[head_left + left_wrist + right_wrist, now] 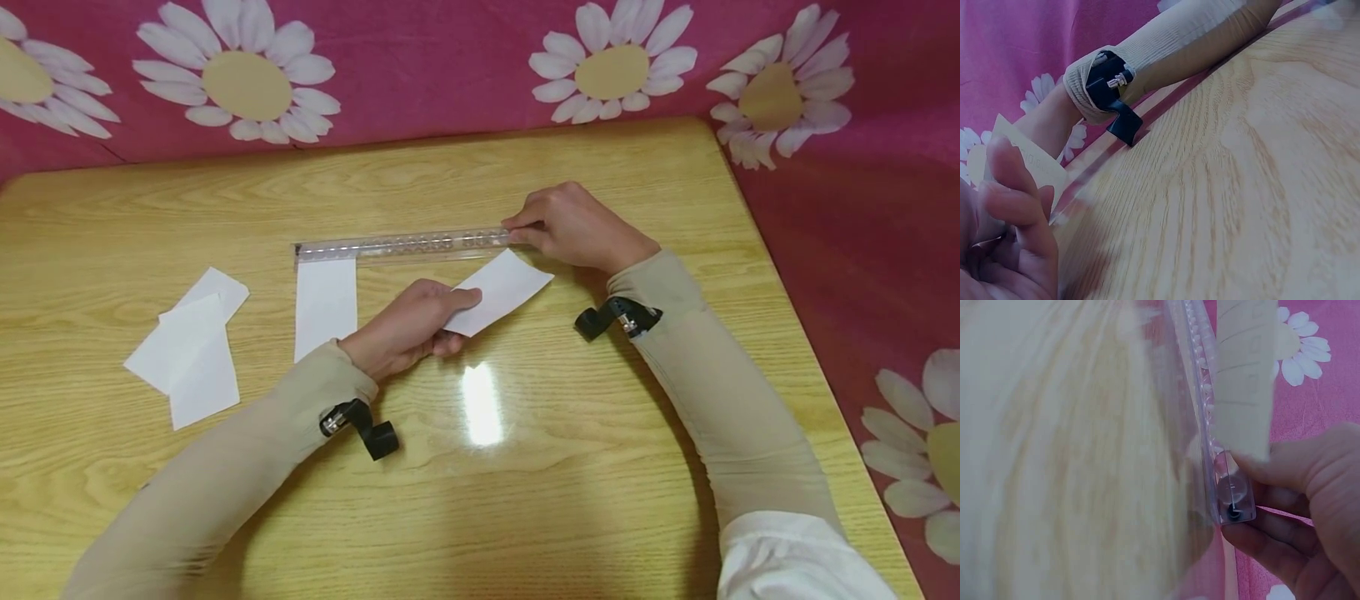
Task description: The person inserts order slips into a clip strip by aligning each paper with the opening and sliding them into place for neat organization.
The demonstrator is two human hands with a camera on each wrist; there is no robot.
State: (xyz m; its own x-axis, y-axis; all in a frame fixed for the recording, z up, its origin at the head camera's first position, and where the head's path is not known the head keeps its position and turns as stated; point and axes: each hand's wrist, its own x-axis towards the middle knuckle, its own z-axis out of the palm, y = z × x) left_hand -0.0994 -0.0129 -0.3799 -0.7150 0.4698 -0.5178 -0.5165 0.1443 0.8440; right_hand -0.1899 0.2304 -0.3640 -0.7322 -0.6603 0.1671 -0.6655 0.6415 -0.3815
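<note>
My left hand (420, 325) holds a white paper slip (502, 292) between thumb and fingers, tilted over the table. In the right wrist view, faint lines and small boxes show on the slip (1244, 381). My right hand (573, 221) pinches the right end of a long clear plastic ruler (405, 244) with round shapes along its length. The ruler's far left end overlaps the top of another white paper strip (326, 304) lying on the table. Part of that strip is hidden behind my left wrist. Curled left fingers (1019, 219) fill the left wrist view's corner.
Several white paper slips (198, 354) lie overlapped at the left of the wooden table (562, 500). A pink cloth with daisies (435, 67) hangs along the back and right edges. Black mounts (367, 429) stick out from both wrists.
</note>
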